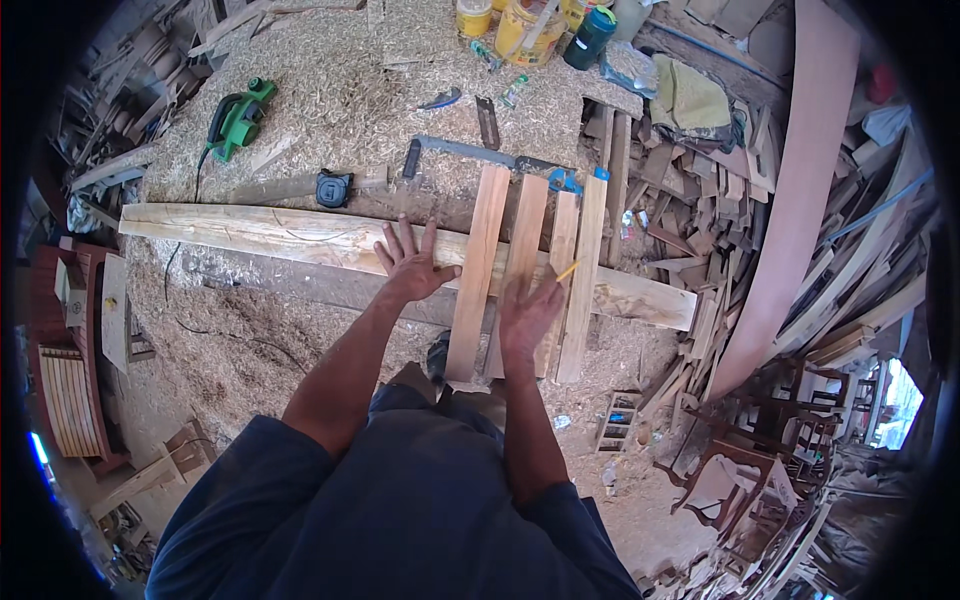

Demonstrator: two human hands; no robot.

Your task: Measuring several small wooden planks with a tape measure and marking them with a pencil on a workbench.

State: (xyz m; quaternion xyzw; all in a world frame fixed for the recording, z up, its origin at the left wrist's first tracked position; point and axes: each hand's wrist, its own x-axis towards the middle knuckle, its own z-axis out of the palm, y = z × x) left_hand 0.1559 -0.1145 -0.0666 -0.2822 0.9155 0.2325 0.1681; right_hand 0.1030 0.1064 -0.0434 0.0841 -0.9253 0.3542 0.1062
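A long pale board [270,232] lies crosswise in front of me. My left hand [412,272] rests flat on it with fingers spread, its thumb close to the leftmost of several short planks. These lie side by side across the long board: a reddish one [478,270] at the left, a second [526,225], a narrow one [563,225], and a pale one [589,240] at the right. Over the middle planks, my right hand [530,315], slightly blurred, grips a yellow pencil [568,270]. Whether that hand touches the wood I cannot tell.
Beyond the long board lie a bar clamp [465,152] and a black tape measure [334,189]. A green electric planer [240,122] with a cord sits far left among shavings. Yellow buckets [530,35] and a dark green bottle [590,42] stand at the back. Offcuts [690,200] pile up rightward.
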